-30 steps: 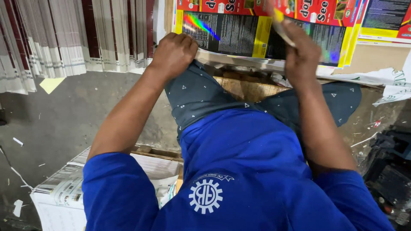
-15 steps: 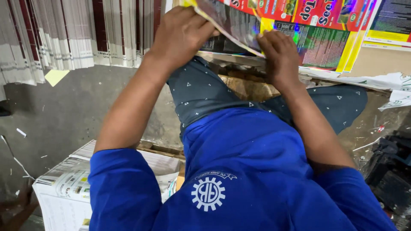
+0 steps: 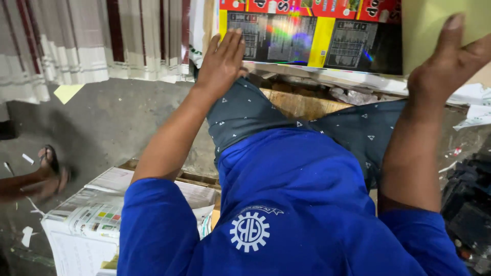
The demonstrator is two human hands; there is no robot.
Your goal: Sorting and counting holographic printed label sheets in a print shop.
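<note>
Two hands up at a stack of printed sheets, one pressing flat, one lifting a sheet away.

From the left I see rows of stacked paper point(image 3: 92, 46) on edge, then bare concrete floor point(image 3: 102, 128) with open room, a stranger's sandalled foot point(image 3: 48, 171) at its edge. My left hand point(image 3: 222, 64) lies open, fingers spread flat on the glossy printed sheets point(image 3: 312, 38), gripping nothing. My right hand point(image 3: 445, 66) is curled on a plain yellowish sheet point(image 3: 429, 25), raised at the top right. I judge one sheet is coming off and the pile remains. A paper bundle point(image 3: 92, 220) crowds my left elbow; dark clutter point(image 3: 468, 209) hems in the right.
</note>
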